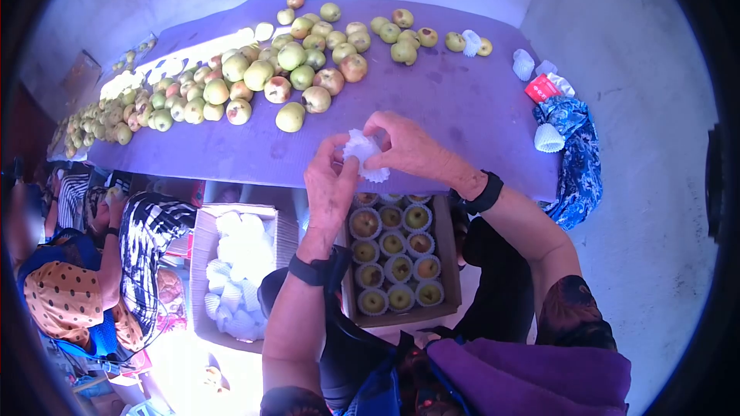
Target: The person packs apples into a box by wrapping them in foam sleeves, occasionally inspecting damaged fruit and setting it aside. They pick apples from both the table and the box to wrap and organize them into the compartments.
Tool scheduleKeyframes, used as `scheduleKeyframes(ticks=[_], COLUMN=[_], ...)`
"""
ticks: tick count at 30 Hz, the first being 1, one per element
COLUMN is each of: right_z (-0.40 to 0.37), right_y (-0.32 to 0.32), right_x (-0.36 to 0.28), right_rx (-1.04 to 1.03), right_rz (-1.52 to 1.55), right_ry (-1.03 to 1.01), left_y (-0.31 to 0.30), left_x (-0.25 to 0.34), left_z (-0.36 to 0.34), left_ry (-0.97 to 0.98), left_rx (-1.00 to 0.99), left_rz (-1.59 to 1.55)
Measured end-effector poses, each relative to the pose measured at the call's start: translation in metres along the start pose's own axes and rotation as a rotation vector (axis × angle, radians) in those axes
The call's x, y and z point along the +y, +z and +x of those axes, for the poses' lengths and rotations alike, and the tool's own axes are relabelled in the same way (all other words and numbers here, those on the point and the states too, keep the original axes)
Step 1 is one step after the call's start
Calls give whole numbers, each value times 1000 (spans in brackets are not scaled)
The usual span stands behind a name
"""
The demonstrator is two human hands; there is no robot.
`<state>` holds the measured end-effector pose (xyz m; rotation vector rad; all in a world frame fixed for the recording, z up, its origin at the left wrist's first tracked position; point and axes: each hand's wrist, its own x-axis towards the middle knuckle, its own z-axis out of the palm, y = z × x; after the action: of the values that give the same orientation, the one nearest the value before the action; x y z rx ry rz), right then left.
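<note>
Between my two hands, over the front edge of the table, is a white foam fruit net (359, 145) with a frilled rim. My left hand (331, 185) grips its left side with thumb and bent fingers. On its right side my right hand (407, 148) pinches it, fingers curled in from above. The net's inside is hidden from me. Just below my hands stands a cardboard box (447, 243), where apples (392, 243) sit in rows, each in a white foam net.
Loose apples (258, 75) cover the purple tabletop (462, 100) at left and back. To the left, a carton (202, 270) holds white foam nets (239, 254). Blue patterned cloth (580, 162) and a red packet (543, 88) lie at the right. Another person (69, 285) sits at far left.
</note>
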<state>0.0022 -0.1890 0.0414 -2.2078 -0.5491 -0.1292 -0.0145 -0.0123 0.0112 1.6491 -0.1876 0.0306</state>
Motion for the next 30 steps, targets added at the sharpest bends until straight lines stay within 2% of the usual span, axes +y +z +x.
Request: scheduleKeyframes(ticks=[4, 6, 7, 9, 12, 16, 18, 21, 27, 30], right_z=[1, 2, 1, 0, 2, 6, 9, 16, 27, 32], right_y=[6, 7, 9, 15, 26, 32, 31, 26, 33, 33], right_x=[18, 18, 16, 7, 1, 0, 5, 18, 12, 4], right_rx=[19, 25, 25, 83, 107, 40, 91, 31, -25, -146], right_rz=[7, -96, -95, -129, -243, -155, -27, 6, -4, 136], right_ry=[-3, 5, 3, -61, -178, -205, -108, -2, -114, -42], left_y=[-6, -10, -10, -8, -3, -3, -9, -12, -20, -21], left_x=[-11, -1, -4, -9, -4, 0, -5, -6, -15, -9], left_z=[-3, -5, -6, -9, -12, -13, -11, -11, -8, -10], left_ry=[84, 53, 54, 255, 230, 255, 240, 264, 341, 305], left_rx=[83, 125, 127, 235, 207, 217, 130, 146, 165, 196], left_rz=[185, 592, 593, 802, 781, 784, 857, 846, 786, 831])
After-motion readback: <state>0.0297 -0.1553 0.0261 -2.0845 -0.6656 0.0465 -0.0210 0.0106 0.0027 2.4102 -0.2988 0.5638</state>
